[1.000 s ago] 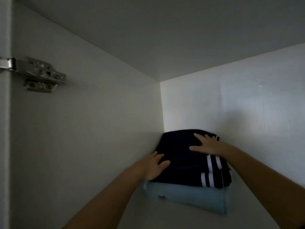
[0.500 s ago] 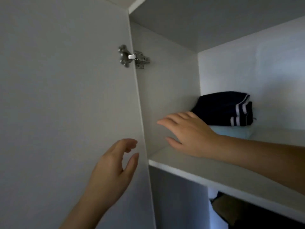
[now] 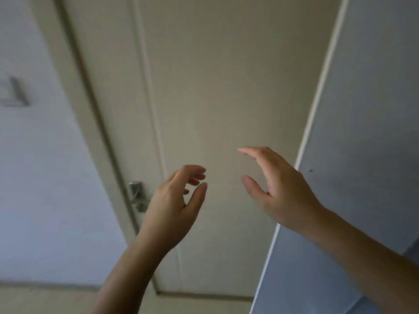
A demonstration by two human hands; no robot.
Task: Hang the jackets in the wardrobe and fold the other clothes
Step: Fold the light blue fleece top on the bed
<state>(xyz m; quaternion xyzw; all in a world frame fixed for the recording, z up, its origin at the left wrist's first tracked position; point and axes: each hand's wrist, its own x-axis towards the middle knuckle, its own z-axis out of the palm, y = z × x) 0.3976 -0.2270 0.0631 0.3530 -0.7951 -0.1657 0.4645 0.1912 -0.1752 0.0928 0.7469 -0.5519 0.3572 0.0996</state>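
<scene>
Wardrobe door [image 3: 362, 109], or what looks like one, is the only part of the task's things in view. It is a grey-blue panel with a pale edge that fills the right side, cut off at the top, right and bottom of the frame. The clothes and the inside of the wardrobe lie outside the view.

Nearest, two bare forearms rise from the bottom edge, their elbows cut off. The left hand [image 3: 172, 207] is raised with its back to the camera. Its grip is loose and holds nothing, the fingers softly curled and the thumb standing apart. The right hand [image 3: 278, 189] is a little higher and well apart from the left. Its grip is open wide, fingers almost straight, thumb spread, and it too holds nothing. Its wrist crosses the panel's pale edge; whether it touches cannot be told.

A small dark mark [image 3: 308, 170] sits on the panel near the right hand, too small to name.

Behind the hands stands a beige room door [image 3: 215, 87] with a metal handle [image 3: 137, 196], partly hidden by the left wrist. Farther left, a pale wall [image 3: 34, 177] carries a blurred grey fixture [image 3: 17, 94].
</scene>
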